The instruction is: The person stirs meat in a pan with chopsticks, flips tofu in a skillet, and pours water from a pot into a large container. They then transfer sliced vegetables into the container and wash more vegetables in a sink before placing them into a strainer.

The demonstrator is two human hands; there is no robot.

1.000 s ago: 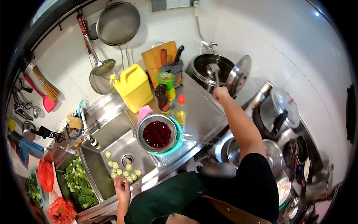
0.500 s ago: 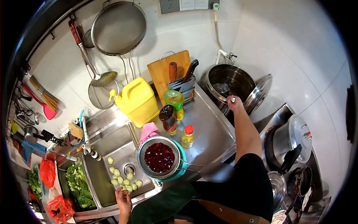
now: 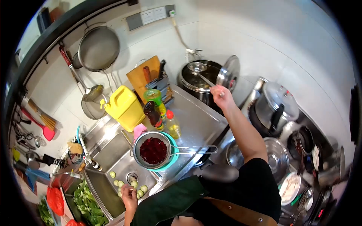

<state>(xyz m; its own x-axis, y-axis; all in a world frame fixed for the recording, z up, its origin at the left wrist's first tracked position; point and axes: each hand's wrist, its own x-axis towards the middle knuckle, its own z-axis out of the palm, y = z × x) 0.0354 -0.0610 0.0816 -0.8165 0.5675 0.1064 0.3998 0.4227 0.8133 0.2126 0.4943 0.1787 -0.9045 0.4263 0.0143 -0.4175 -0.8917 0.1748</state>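
Note:
My right hand (image 3: 220,95) is stretched out to the big steel pot (image 3: 196,82) at the back and grips the handle of a metal ladle (image 3: 197,67) whose bowl is lifted above the pot's rim. The pot's lid (image 3: 228,73) leans against its right side. My left hand (image 3: 130,193) rests at the front edge of the sink (image 3: 107,156), touching the pale green round vegetables (image 3: 134,185) lying near the drain; its fingers look curled over them. A metal strainer of dark red pieces (image 3: 153,150) sits in a teal bowl beside the sink.
A yellow jug (image 3: 122,106), sauce and oil bottles (image 3: 162,113), a cutting board and knife block (image 3: 151,79) stand behind the strainer. Leafy greens (image 3: 86,203) fill the left basin. Pots, pans and lids (image 3: 277,109) crowd the stove on the right. Utensils hang on the wall.
My right hand has raised the ladle out of the pot, so its bowl now shows above the rim. My head turned, shifting the view. The left hand stayed at the sink vegetables.

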